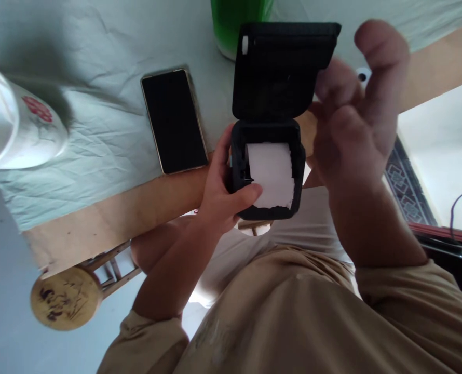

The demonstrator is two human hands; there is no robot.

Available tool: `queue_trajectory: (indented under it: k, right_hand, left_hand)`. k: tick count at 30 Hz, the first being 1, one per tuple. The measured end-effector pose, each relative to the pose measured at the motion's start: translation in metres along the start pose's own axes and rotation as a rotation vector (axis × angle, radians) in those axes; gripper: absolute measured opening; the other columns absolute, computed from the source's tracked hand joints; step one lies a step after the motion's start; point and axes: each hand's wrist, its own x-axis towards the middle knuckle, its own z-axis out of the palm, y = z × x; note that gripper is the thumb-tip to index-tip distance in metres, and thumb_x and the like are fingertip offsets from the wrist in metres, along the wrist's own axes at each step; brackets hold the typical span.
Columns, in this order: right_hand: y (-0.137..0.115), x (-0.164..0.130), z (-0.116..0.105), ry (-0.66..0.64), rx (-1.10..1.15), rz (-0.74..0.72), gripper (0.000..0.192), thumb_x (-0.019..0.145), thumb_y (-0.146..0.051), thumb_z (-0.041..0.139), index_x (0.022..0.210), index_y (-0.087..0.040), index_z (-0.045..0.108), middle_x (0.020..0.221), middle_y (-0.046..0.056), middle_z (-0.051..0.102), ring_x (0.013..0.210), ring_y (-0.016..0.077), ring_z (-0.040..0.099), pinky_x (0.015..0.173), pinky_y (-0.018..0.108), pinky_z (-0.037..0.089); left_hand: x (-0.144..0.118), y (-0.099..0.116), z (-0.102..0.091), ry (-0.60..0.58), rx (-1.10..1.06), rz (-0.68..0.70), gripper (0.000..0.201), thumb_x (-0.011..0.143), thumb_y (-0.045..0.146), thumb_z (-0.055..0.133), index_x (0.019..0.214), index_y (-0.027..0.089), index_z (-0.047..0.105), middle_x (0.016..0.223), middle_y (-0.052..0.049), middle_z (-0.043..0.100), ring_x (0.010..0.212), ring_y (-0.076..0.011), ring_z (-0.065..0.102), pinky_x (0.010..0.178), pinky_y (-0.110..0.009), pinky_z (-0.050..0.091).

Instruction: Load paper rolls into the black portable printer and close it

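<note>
Table (pixel 110 208): bare wood along its near edge, the rest under a pale, creased cloth (pixel 98 62).

Person: tan shirt and both forearms fill the lower part of the view.

Printer (pixel 268 169): small black box held above the table's near edge, in front of the chest. Its lid (pixel 280 67) is swung up and stands open. Inside sits a white paper roll (pixel 272 174), its loose end torn and ragged.

Right hand (pixel 355 119): raised just right of the lid, close to the camera and blurred. Fingers loosely curled, thumb up; nothing seen in it. Whether the fingertips touch the lid's edge cannot be told.

Left hand (pixel 225 192): wrapped around the printer's left side, fingers behind the body, thumb (pixel 246 197) laid across the lower left corner of the roll. Firm hold on the printer.

Phone (pixel 174 120): dark screen up, flat on the cloth, left of the printer, its near end at the cloth's edge.

White vessel (pixel 16 130): far left on the cloth, red flower mark on its side.

Green container (pixel 234 21): at the top edge, partly behind the lid.

Stool (pixel 65 297): round wooden seat with dark drawing, below the table's edge on the left.
</note>
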Motion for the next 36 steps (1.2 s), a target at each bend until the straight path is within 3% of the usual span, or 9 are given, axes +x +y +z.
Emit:
queue_trajectory:
  k: [5,8,10,13,16,19,25,31,36]
  right_hand:
    - [0.012,0.007,-0.002,0.032,0.200,0.153,0.063,0.089,-0.076,0.061,0.135,-0.033,0.063,0.128,0.007,0.070,0.130,0.0272,0.066,0.101,0.043,0.063]
    - [0.006,0.001,0.002,0.098,0.422,0.216,0.060,0.092,-0.073,0.059,0.138,-0.035,0.060,0.145,0.003,0.063,0.132,0.0230,0.065,0.103,0.038,0.063]
    - [-0.003,-0.004,0.005,0.097,0.555,0.257,0.058,0.092,-0.070,0.062,0.138,-0.036,0.059,0.139,0.001,0.065,0.119,0.0185,0.068,0.093,0.033,0.064]
    - [-0.012,-0.008,0.008,0.027,0.493,0.238,0.062,0.089,-0.069,0.068,0.138,-0.032,0.056,0.112,0.001,0.067,0.092,0.0130,0.066,0.073,0.027,0.062]
    - [-0.010,-0.006,0.008,0.006,0.417,0.185,0.068,0.087,-0.070,0.070,0.138,-0.029,0.052,0.114,0.003,0.065,0.095,0.0135,0.064,0.080,0.028,0.062]
    - [0.000,-0.002,0.007,-0.022,0.469,0.203,0.073,0.083,-0.070,0.075,0.138,-0.029,0.052,0.116,0.003,0.063,0.096,0.0139,0.064,0.082,0.030,0.061]
    - [0.016,0.009,0.008,-0.047,0.534,0.232,0.079,0.075,-0.072,0.081,0.134,-0.027,0.053,0.113,0.002,0.063,0.098,0.0126,0.063,0.085,0.027,0.060]
    - [0.020,0.017,0.008,-0.087,0.576,0.258,0.076,0.081,-0.073,0.074,0.137,-0.030,0.046,0.113,0.000,0.061,0.099,0.0109,0.064,0.087,0.026,0.060]
    - [0.026,0.025,0.001,-0.208,0.520,0.240,0.090,0.073,-0.084,0.073,0.137,-0.029,0.042,0.114,0.002,0.061,0.096,0.0127,0.063,0.075,0.025,0.058]
  left_hand:
    - [-0.003,0.009,0.008,0.093,-0.032,-0.062,0.091,0.058,0.033,0.098,0.141,0.040,0.061,0.131,-0.002,0.072,0.119,-0.0279,0.074,0.091,-0.035,0.065]
    - [-0.006,0.017,0.017,0.156,-0.062,-0.093,0.083,0.059,0.032,0.097,0.135,0.040,0.065,0.129,-0.001,0.074,0.123,-0.0282,0.072,0.097,-0.038,0.065]
    - [-0.007,0.019,0.022,0.172,-0.118,-0.090,0.077,0.057,0.041,0.099,0.128,0.036,0.068,0.128,-0.003,0.075,0.130,-0.0310,0.070,0.099,-0.040,0.065]
    - [-0.009,0.018,0.027,0.167,-0.162,-0.067,0.059,0.063,0.048,0.098,0.112,0.028,0.074,0.116,-0.005,0.077,0.126,-0.0310,0.073,0.094,-0.037,0.066]
    - [-0.009,0.015,0.027,0.144,-0.150,-0.017,0.036,0.073,0.042,0.093,0.100,0.026,0.076,0.096,-0.001,0.077,0.100,-0.0228,0.078,0.080,-0.030,0.064]
    - [-0.007,0.013,0.025,0.108,-0.137,-0.014,0.030,0.076,0.034,0.090,0.102,0.026,0.077,0.092,0.001,0.076,0.085,-0.0179,0.077,0.072,-0.026,0.062]
    - [0.002,0.011,0.028,0.110,-0.166,-0.018,0.029,0.079,0.034,0.087,0.104,0.026,0.073,0.088,0.001,0.075,0.084,-0.0191,0.077,0.074,-0.029,0.063]
    - [0.010,0.007,0.035,0.149,-0.168,0.023,0.014,0.083,0.033,0.082,0.092,0.025,0.075,0.082,0.000,0.073,0.084,-0.0200,0.077,0.080,-0.032,0.065]
    - [0.011,0.006,0.037,0.192,-0.195,0.062,0.020,0.080,0.031,0.086,0.096,0.023,0.076,0.082,0.000,0.074,0.085,-0.0204,0.078,0.079,-0.031,0.065]
